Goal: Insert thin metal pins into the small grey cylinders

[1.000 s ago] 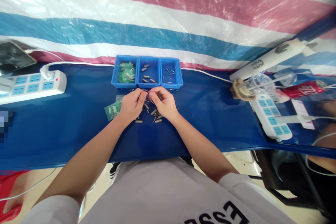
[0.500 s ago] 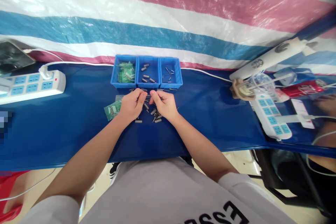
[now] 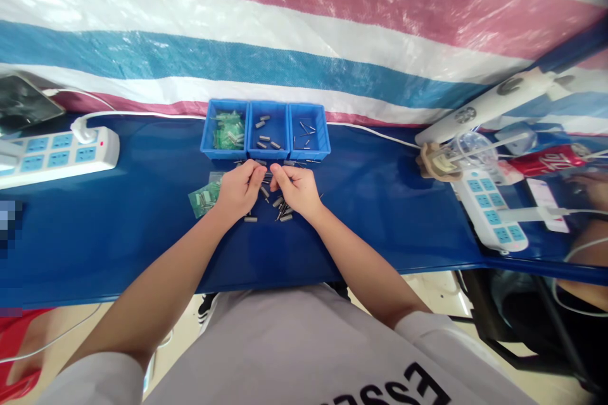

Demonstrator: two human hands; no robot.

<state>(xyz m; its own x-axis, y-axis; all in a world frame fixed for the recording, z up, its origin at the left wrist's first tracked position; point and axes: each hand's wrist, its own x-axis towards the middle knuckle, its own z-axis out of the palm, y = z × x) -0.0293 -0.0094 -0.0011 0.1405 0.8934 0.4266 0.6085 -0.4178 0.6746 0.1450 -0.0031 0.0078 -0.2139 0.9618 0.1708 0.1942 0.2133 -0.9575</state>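
Observation:
My left hand (image 3: pixel 242 188) and my right hand (image 3: pixel 297 188) are held close together, a small gap between their thumbs. The fingers of both are curled in, and whatever they pinch is too small or hidden to name. Beneath and between them lie several small grey metal cylinders (image 3: pixel 251 219) and thin pins. A pile of metal pins and cylinders (image 3: pixel 284 208) sits just below my right hand. Left of my left hand is a green-and-clear plastic bag (image 3: pixel 205 199) with small metal parts on it.
Three joined blue bins (image 3: pixel 268 153) stand behind my hands, holding green bags, cylinders and pins. Power strips lie left (image 3: pixel 59 155) and right (image 3: pixel 494 210). A red can (image 3: pixel 548 161), a plastic cup (image 3: pixel 477 150) and a phone (image 3: pixel 546 204) are at the right, near another person's hand (image 3: pixel 593 190).
My right hand has shifted very slightly left; otherwise both hands keep their pose. At the far right the other person's hand has moved a little.

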